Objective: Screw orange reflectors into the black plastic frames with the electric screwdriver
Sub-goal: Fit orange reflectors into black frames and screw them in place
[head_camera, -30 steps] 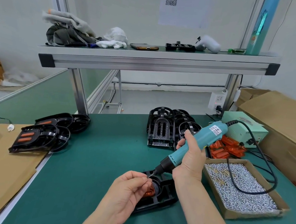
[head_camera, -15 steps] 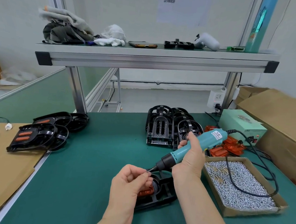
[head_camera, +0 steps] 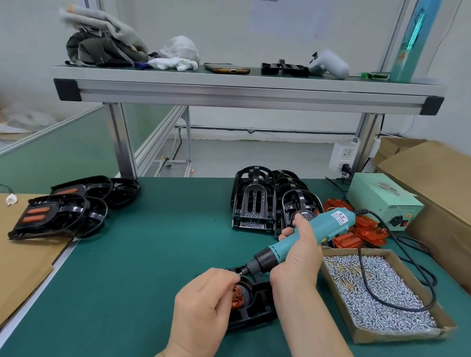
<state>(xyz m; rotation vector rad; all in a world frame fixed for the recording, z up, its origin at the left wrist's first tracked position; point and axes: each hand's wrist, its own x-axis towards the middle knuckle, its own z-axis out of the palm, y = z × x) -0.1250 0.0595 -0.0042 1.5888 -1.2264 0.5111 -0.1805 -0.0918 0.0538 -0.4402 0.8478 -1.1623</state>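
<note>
A black plastic frame [head_camera: 256,305] lies on the green mat in front of me, with an orange reflector [head_camera: 236,298] seated in it. My right hand [head_camera: 300,256] grips the teal electric screwdriver [head_camera: 306,237], tilted so its bit points down-left at the frame. My left hand [head_camera: 205,305] has its fingers curled at the bit's tip, pinching what looks like a small screw [head_camera: 238,273] there. The hand hides part of the frame and reflector.
A cardboard tray of silver screws [head_camera: 376,289] sits at the right, the screwdriver's cable draped over it. Loose orange reflectors [head_camera: 364,234] and a stack of empty black frames [head_camera: 255,203] lie behind. Frames with reflectors [head_camera: 58,213] are at the left. A green power box [head_camera: 384,201] stands far right.
The screwdriver has tilted lower, its bit tip now closer to the frame. My left hand stays at the bit tip. The camera has shifted a little.
</note>
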